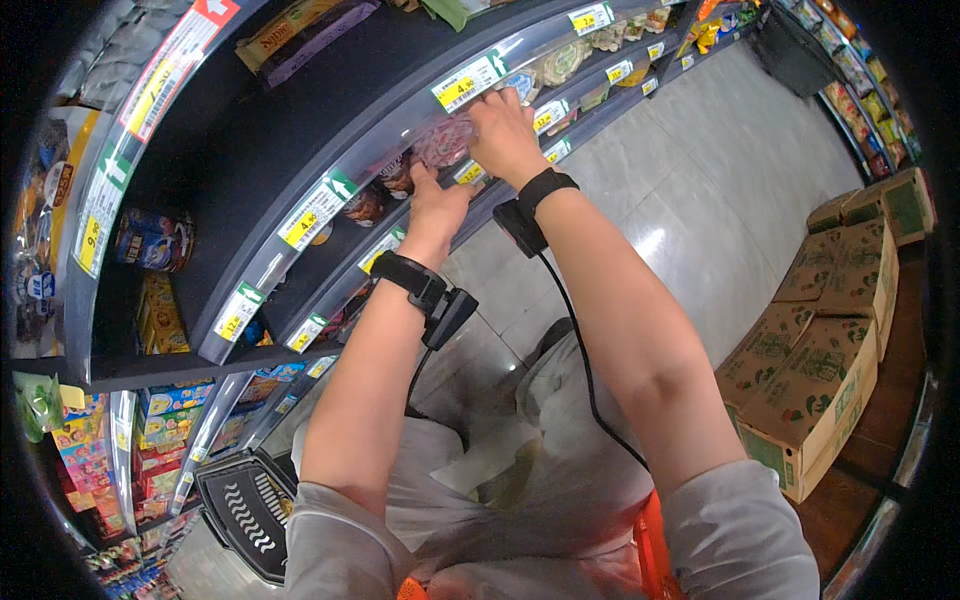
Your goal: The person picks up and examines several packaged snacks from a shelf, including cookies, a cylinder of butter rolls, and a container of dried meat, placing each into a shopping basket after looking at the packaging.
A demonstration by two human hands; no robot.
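Pink-red wrapped food pack (443, 145), one: upper middle of the frame, on a shelf tier, between your two hands. Your left hand (438, 210): thumb and fingers parted by the pack's lower edge; any grip cannot be told. Your right hand (507, 138): fingers bent at its right side; hold likewise uncertain. Adjacent: dark brown packs (363, 208), to the left; price label (470, 82), above. Step, as judged: handling the pack at the shelf. Next move likely calls for: even two-handed pressure, your knuckles clear of the shelf edge.

left hand (438, 212); right hand (505, 132) — both beside pink package (442, 143); brown cartons (812, 382) — right side
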